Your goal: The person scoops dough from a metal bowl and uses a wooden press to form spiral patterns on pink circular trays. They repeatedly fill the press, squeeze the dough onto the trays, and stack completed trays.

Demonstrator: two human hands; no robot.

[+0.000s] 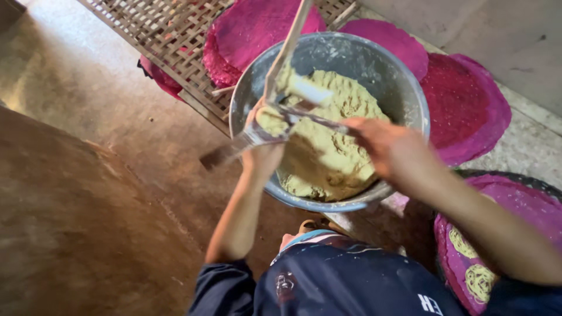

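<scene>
A grey metal basin (pixel 410 88) holds a big mass of pale yellow dough (pixel 333 158). Over its near left rim, my left hand (pixel 262 153) grips a metal and wood pressing tool (pixel 275 96) together with a lump of the dough. One flat metal end of the tool sticks out left past the rim, and a wooden stick rises up out of view. My right hand (pixel 386 143) reaches in from the right over the dough and closes on the tool's thin metal handle (pixel 319 119).
Round pink mats (pixel 468 105) lie behind and right of the basin, some on a woven bamboo lattice (pixel 170 35). At lower right, another pink mat (pixel 527 210) carries yellow noodle coils (pixel 479 282). Brown earthen floor spreads to the left. My dark blue clothing fills the bottom.
</scene>
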